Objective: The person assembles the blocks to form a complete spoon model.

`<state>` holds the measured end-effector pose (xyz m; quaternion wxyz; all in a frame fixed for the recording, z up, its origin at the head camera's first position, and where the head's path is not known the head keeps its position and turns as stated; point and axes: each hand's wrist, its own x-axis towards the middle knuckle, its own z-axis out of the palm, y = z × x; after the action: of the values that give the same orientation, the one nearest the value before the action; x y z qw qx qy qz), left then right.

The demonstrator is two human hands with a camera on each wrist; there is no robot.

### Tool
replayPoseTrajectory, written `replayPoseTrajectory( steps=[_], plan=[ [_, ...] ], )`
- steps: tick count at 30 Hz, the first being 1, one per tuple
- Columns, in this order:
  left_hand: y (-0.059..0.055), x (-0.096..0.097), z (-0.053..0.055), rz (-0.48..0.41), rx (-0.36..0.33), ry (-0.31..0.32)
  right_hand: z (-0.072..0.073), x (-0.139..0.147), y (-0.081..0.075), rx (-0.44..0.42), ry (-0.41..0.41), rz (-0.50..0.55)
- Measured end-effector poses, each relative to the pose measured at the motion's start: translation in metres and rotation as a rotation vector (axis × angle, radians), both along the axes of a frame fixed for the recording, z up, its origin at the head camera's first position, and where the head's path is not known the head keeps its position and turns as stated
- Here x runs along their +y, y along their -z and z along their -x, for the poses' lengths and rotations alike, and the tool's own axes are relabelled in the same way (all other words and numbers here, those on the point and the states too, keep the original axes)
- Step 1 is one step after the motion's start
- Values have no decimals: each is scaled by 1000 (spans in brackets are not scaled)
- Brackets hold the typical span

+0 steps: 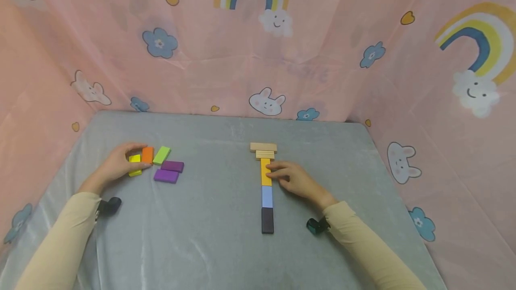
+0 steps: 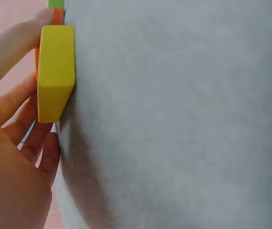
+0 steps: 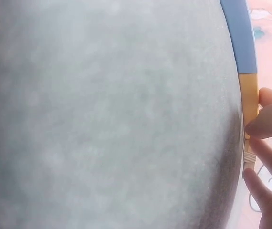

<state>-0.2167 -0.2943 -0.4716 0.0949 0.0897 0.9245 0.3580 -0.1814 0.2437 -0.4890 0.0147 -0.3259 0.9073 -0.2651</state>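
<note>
In the head view my left hand (image 1: pixel 118 161) pinches an orange block (image 1: pixel 147 155) between thumb and fingers. Under that hand lies a yellow block (image 1: pixel 137 158), seen large in the left wrist view. A lime-green block (image 1: pixel 162 155) and two purple blocks, one darker (image 1: pixel 173 166) and one brighter (image 1: pixel 166 176), lie just right of it. My right hand (image 1: pixel 300 182) touches the right side of an amber block (image 1: pixel 265 178) with its fingertips. That block stands in a line with a light-blue block (image 1: pixel 267 197) and a black block (image 1: pixel 268 221).
At the line's far end, a plain wooden block (image 1: pixel 264 147) lies crosswise beyond several thin wooden strips (image 1: pixel 264 155). Grey cloth covers the table (image 1: pixel 213 218). A pink printed curtain (image 1: pixel 193 79) stands behind and at both sides.
</note>
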Motion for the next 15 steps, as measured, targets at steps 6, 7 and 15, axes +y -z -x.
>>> replayPoseTrajectory(
  steps=[6,7,15],
  plan=[
    [-4,-1,1,-19,-52,-25,0,0,0,-3,-1,-2],
    [-6,-1,1,-23,-62,-27,0,0,0,-5,1,-3],
    [-20,10,0,-2,-68,-20,-1,0,-2,14,-4,-16]
  ],
)
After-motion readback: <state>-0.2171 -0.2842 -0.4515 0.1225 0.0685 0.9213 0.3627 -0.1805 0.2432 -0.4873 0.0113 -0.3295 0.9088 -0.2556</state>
